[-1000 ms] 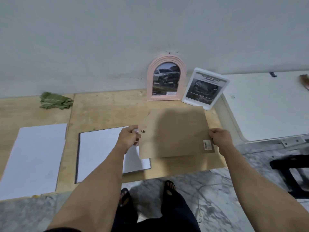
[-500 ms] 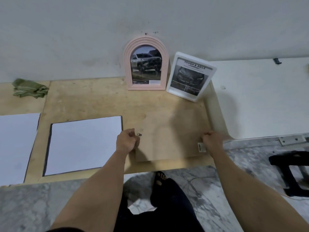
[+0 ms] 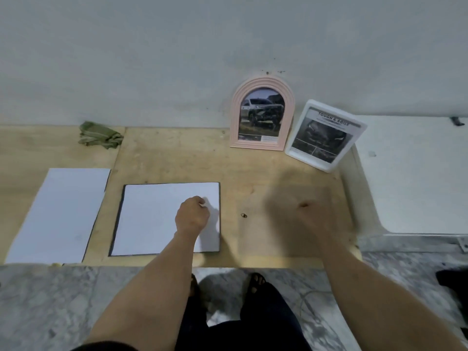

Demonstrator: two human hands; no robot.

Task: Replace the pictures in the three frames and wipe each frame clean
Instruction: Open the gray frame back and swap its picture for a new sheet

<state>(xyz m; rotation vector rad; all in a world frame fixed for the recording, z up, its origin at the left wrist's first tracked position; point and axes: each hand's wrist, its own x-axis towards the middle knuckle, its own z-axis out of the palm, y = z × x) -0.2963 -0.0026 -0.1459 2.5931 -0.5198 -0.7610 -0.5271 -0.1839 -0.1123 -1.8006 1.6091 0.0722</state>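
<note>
My left hand (image 3: 192, 215) hangs over the right part of the white sheet (image 3: 157, 219) that lies in a dark-edged frame on the plywood board (image 3: 177, 160); its fingers are curled in toward the palm, and I cannot tell whether they pinch anything or touch the paper. My right hand (image 3: 312, 216) is smeared by motion blur over the brown backing board (image 3: 286, 236), which lies flat on the plywood just right of the white sheet, so I cannot tell whether its fingers are open or closed, or whether they touch the board. A small metal ring (image 3: 244, 215) sits near the backing board's left edge, between my 2 hands. Against the wall at the back stand 2 frames: the pink arched frame (image 3: 262, 116), upright with a picture of a truck, and just beside it on the right the white rectangular frame (image 3: 325, 135), leaning and turned at an angle, with a dark print headed TOUGH & AGILE. A second white sheet (image 3: 60, 214) lies further left, well apart from my hands. The crumpled green cloth (image 3: 100, 135) rests near the wall at the back left. My feet show below the board's edge on the marble floor (image 3: 50, 307).
</note>
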